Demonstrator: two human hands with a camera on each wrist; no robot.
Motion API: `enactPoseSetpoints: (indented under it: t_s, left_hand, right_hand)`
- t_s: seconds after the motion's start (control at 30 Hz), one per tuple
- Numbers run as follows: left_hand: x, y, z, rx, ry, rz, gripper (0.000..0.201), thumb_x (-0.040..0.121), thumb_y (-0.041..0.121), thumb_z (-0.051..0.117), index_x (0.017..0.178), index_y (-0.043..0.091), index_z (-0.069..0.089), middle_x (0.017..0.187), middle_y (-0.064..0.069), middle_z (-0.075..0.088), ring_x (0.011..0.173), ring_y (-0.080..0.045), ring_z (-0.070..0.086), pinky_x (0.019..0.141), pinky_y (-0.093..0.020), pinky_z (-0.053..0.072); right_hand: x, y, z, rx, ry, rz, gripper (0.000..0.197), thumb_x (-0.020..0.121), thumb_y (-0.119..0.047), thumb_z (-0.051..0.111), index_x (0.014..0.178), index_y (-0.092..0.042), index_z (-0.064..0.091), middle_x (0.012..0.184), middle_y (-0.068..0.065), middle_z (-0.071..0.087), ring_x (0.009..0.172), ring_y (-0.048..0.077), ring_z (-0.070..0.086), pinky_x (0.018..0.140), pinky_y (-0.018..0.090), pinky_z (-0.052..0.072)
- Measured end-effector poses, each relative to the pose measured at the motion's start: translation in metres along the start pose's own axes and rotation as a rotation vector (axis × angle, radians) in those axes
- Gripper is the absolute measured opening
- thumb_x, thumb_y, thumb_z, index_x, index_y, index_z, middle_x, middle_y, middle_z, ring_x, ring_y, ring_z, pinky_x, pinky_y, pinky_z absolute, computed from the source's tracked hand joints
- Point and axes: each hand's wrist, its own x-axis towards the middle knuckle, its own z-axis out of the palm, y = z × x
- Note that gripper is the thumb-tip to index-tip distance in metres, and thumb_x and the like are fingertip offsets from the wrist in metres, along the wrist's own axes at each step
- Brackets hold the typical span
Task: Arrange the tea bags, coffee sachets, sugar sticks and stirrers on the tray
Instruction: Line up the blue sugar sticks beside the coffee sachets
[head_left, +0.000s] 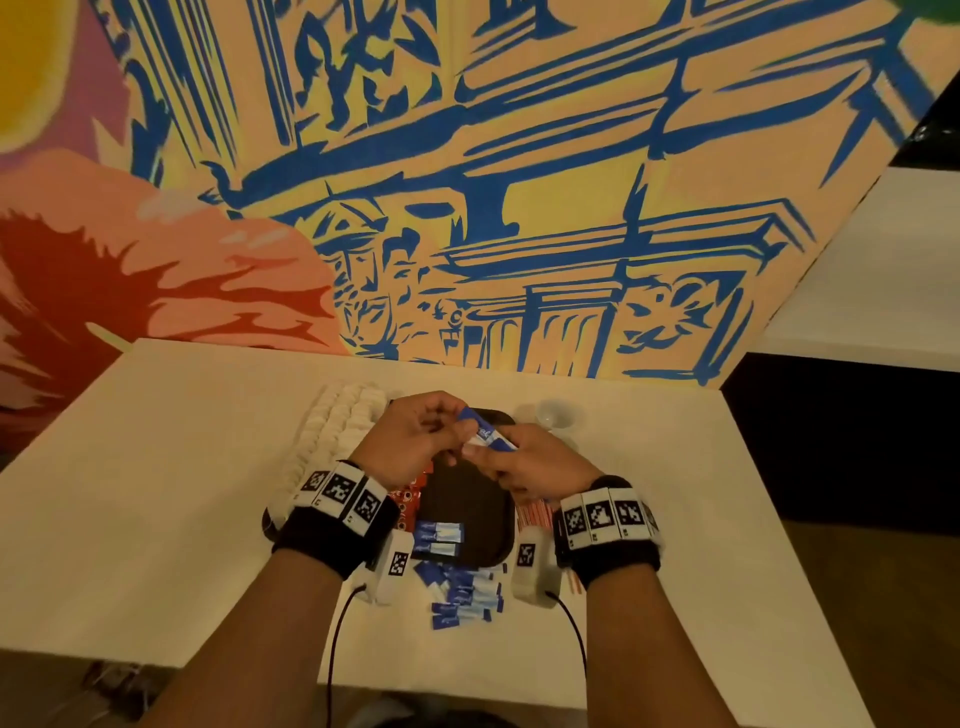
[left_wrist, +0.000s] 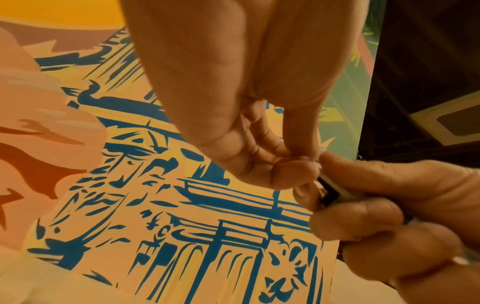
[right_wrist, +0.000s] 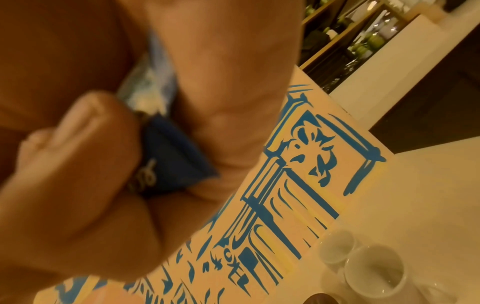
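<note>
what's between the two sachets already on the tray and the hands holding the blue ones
In the head view, only bare dark tray lies between the two blue-and-white sachets at its near edge and the left hand and right hand above.

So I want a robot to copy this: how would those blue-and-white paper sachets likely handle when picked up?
The blue-and-white paper sachets, pinched between left hand and right hand, look thin, probably light and bendable. The loose heap overlaps untidily, so pushing probably scatters them.

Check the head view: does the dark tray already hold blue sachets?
Yes: two blue sachets lie side by side on the dark tray, at its near edge.
</note>
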Motion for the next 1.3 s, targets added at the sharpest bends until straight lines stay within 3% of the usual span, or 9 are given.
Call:
enactPoseSetpoints:
  t_s: [0.2, 0.33, 0.47, 0.63, 0.8, 0.9, 1.0, 1.07, 1.3]
  left_hand:
    - [0.006, 0.01, -0.025, -0.116, 0.01, -0.018, 0.009, 0.092, 0.003, 0.065, 0.1, 0.0, 0.067, 0.074, -0.009, 0.067, 0.061, -0.016, 0.062, 0.058, -0.025, 0.054]
    - [0.009, 0.008, -0.052, -0.193, 0.06, -0.039, 0.022, 0.085, 0.014, 0.072, 0.102, 0.0, 0.069, 0.081, -0.015, 0.068, 0.068, -0.021, 0.061, 0.06, -0.025, 0.053]
    - [0.013, 0.002, -0.08, -0.275, 0.135, -0.053, 0.049, 0.076, 0.024, 0.075, 0.11, -0.009, 0.063, 0.079, -0.016, 0.066, 0.065, -0.021, 0.059, 0.061, -0.028, 0.052]
    - [0.019, 0.001, -0.101, -0.351, 0.175, -0.037, 0.043, 0.076, 0.02, 0.074, 0.108, -0.007, 0.064, 0.072, -0.011, 0.063, 0.065, -0.019, 0.058, 0.06, -0.028, 0.052]
    - [0.018, 0.01, -0.114, -0.391, 0.144, 0.003, 0.045, 0.08, 0.017, 0.072, 0.116, -0.007, 0.06, 0.077, -0.008, 0.064, 0.068, -0.018, 0.061, 0.063, -0.03, 0.052]
    - [0.014, 0.015, -0.116, -0.29, 0.078, 0.053, 0.023, 0.087, 0.007, 0.068, 0.108, 0.002, 0.063, 0.083, -0.01, 0.065, 0.069, -0.019, 0.063, 0.063, -0.029, 0.055]
    - [0.009, 0.014, -0.111, -0.129, 0.018, 0.085, 0.011, 0.088, 0.002, 0.068, 0.099, 0.005, 0.068, 0.083, -0.007, 0.068, 0.071, -0.018, 0.067, 0.066, -0.028, 0.058]
    - [0.007, 0.012, -0.106, -0.11, 0.01, 0.083, 0.009, 0.088, 0.0, 0.068, 0.096, 0.004, 0.068, 0.079, -0.005, 0.068, 0.067, -0.016, 0.066, 0.064, -0.025, 0.057]
    - [0.01, 0.007, -0.098, -0.417, 0.209, -0.046, 0.018, 0.088, 0.01, 0.068, 0.1, -0.002, 0.064, 0.08, -0.013, 0.068, 0.067, -0.024, 0.06, 0.068, -0.035, 0.052]
  right_hand:
    - [0.005, -0.016, 0.013, 0.09, 0.036, -0.035, 0.023, 0.099, -0.033, 0.064, 0.097, -0.01, 0.059, 0.066, -0.003, 0.051, 0.045, 0.007, 0.034, 0.038, 0.019, 0.024]
    - [0.021, -0.015, 0.029, 0.14, 0.046, 0.005, 0.047, 0.101, -0.032, 0.06, 0.118, 0.012, 0.055, 0.069, -0.002, 0.052, 0.046, 0.007, 0.033, 0.038, 0.018, 0.025]
    - [0.028, -0.009, 0.037, 0.165, 0.087, 0.011, 0.028, 0.106, -0.026, 0.051, 0.118, -0.004, 0.063, 0.071, -0.004, 0.052, 0.047, 0.006, 0.033, 0.038, 0.017, 0.026]
    - [0.048, -0.019, 0.041, 0.425, 0.404, 0.015, 0.02, 0.108, -0.024, 0.046, 0.106, -0.012, 0.062, 0.065, 0.0, 0.039, 0.041, 0.006, 0.027, 0.038, 0.019, 0.019]
    - [0.052, -0.045, 0.058, 0.408, 0.348, 0.027, 0.045, 0.096, -0.058, 0.054, 0.086, -0.014, 0.057, 0.056, -0.003, 0.028, 0.046, 0.011, 0.019, 0.043, 0.023, 0.016]
    - [0.053, -0.049, 0.063, 0.391, 0.3, 0.082, 0.064, 0.088, -0.068, 0.055, 0.1, -0.006, 0.068, 0.058, -0.001, 0.041, 0.043, 0.01, 0.022, 0.04, 0.022, 0.018]
    - [0.05, -0.054, 0.061, 0.392, 0.303, 0.118, 0.049, 0.085, -0.053, 0.069, 0.09, -0.005, 0.065, 0.063, 0.0, 0.057, 0.036, 0.008, 0.025, 0.034, 0.02, 0.02]
    - [0.046, -0.053, 0.057, 0.376, 0.323, 0.127, 0.038, 0.09, -0.041, 0.07, 0.089, -0.003, 0.067, 0.051, -0.003, 0.051, 0.035, 0.008, 0.023, 0.035, 0.02, 0.02]
    - [0.029, -0.033, 0.042, 0.394, 0.438, -0.014, 0.026, 0.092, -0.016, 0.073, 0.115, -0.005, 0.071, 0.054, -0.009, 0.05, 0.039, 0.007, 0.029, 0.037, 0.02, 0.027]
